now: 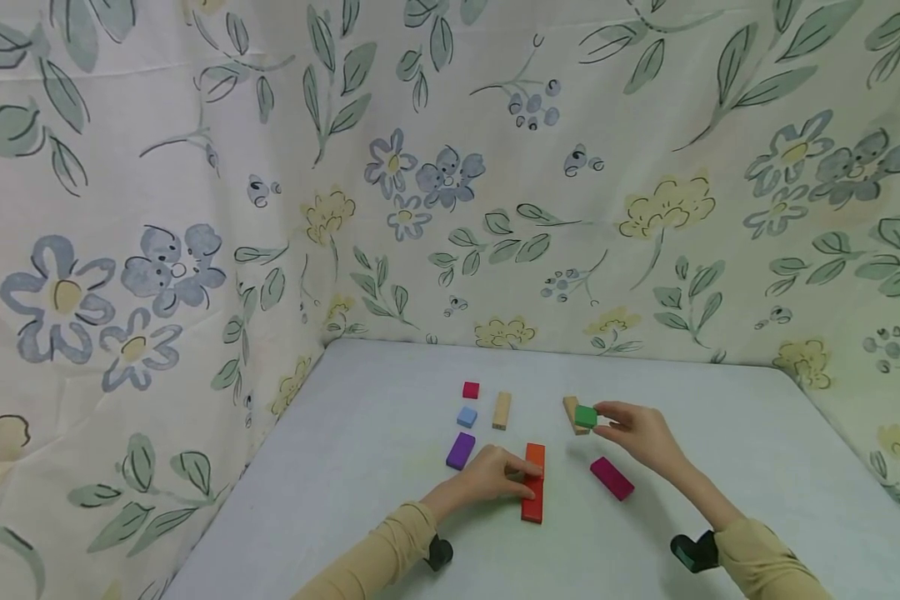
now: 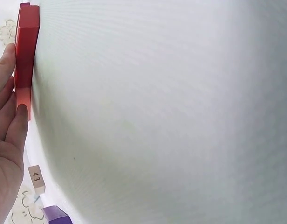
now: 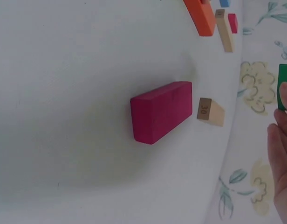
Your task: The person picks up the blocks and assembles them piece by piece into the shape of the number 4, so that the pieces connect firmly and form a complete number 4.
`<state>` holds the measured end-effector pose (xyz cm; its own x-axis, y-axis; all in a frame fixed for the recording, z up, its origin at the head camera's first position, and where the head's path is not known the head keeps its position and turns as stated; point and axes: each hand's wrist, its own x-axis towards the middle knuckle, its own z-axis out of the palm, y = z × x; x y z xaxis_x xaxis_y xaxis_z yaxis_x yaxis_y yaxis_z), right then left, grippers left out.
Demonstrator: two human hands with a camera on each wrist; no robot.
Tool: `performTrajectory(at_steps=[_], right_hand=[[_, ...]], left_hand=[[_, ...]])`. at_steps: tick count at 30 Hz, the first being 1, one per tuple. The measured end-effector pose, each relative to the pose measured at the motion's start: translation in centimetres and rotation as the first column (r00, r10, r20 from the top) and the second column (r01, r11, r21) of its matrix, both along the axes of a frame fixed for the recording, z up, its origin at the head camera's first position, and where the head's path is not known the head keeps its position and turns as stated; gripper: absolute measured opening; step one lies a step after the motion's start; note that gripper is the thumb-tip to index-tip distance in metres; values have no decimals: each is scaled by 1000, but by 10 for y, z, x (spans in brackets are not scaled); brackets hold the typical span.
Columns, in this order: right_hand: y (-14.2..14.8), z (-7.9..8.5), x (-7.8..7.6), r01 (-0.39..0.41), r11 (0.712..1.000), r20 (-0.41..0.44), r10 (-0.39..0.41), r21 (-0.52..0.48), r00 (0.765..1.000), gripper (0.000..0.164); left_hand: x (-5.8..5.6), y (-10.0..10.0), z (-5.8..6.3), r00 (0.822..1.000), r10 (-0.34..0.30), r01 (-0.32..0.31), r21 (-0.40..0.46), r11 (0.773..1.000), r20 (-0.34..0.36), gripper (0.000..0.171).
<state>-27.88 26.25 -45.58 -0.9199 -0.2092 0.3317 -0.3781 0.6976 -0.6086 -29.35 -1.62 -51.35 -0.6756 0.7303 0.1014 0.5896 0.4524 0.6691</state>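
both arms (image 1: 386,546) (image 1: 708,497) out front, left hand (image 1: 490,475) down low, right hand (image 1: 641,435) up a bit, both kinda pinching

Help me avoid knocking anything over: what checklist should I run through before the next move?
1. Right hand free: not ok, it pinches the green block.
2. Red block and orange block lined up end to end: ok.
3. Left hand touching that pair: ok.
4. Green block apart from the tan block marked 30: ok, the right wrist view shows a gap.
5. Magenta block free of both hands: ok.
6. Number on the green block: cannot tell, none readable.
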Motion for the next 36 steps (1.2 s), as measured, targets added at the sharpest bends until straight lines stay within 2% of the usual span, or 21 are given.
performTrajectory(at_steps=[8,18,24,29,36], right_hand=[[-17,8,-1,-15,999,6,15,-29,1000,34],[-35,9,-6,-42,997,25,44,-63,999,34],[-45,4,-9,-42,997,9,43,-65,999,34],[-51,-4,-10,-25,998,1,25,-53,1000,31],[-57,-15,-12,0,999,29,1,-41,1000,27]], left_hand=[[0,0,0,1000,-10,10,19,1000,-28,32],[-1,-1,-1,1000,-6,6,29,1000,-1,33],[0,-2,0,1000,-7,7,25,1000,-5,33],[-2,-2,-2,999,-15,16,12,1000,-47,33],[-2,-2,-1,998,-23,23,3,1000,-57,34]])
